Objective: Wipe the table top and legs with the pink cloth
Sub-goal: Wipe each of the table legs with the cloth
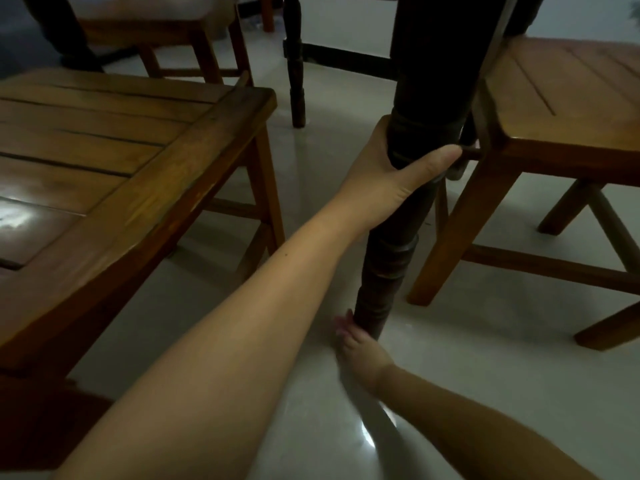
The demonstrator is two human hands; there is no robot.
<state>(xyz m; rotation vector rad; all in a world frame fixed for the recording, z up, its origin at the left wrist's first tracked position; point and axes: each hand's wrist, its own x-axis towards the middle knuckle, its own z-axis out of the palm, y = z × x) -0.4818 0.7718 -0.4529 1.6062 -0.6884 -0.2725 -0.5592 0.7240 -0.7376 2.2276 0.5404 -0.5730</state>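
A dark turned table leg runs down the middle of the view to the pale floor. My left hand grips it about halfway up, thumb across the front and fingers behind. My right hand is low at the foot of the leg and holds the pink cloth against its base; only a small pink bit shows past my fingers. A second dark table leg stands further back. The table top is out of view above.
A brown wooden slatted chair seat stands close on the left, and another wooden chair close on the right of the leg. A third chair is at the back left. The floor is glossy pale tile.
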